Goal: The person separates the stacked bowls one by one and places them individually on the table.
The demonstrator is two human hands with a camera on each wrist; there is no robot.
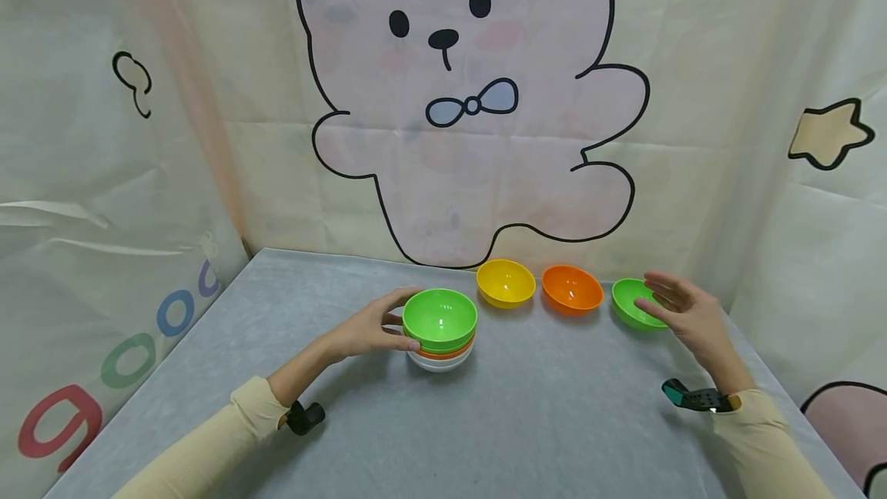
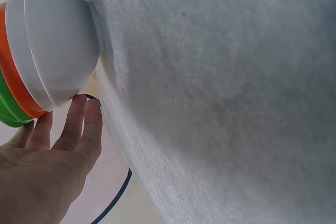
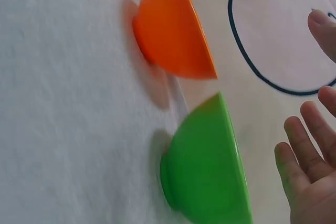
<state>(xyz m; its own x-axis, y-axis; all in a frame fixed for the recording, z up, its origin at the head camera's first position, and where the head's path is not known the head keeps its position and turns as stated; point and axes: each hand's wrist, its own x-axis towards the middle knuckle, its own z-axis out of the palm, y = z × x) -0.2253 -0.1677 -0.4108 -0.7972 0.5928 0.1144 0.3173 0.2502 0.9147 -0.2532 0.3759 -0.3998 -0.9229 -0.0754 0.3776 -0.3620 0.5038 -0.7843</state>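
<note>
A stack of bowls [image 1: 440, 329] stands near the middle of the table, with green at the top, orange beneath and white [image 2: 63, 45] at the bottom. My left hand [image 1: 377, 326] holds the stack from its left side, thumb on the near side and fingers round the far side. In the left wrist view, the left fingertips touch the bowls' outer walls. My right hand [image 1: 682, 316] is held over the right edge of a single green bowl [image 3: 207, 166], partly covering it in the head view. Its fingers are spread, with nothing between them.
Left of the single green bowl, an orange bowl [image 1: 572, 290] and a yellow bowl [image 1: 506, 284] stand in a row along the table's back edge. A printed cloth [image 1: 450, 199] hangs behind the grey table [image 1: 527, 414]. Both wrists wear dark straps.
</note>
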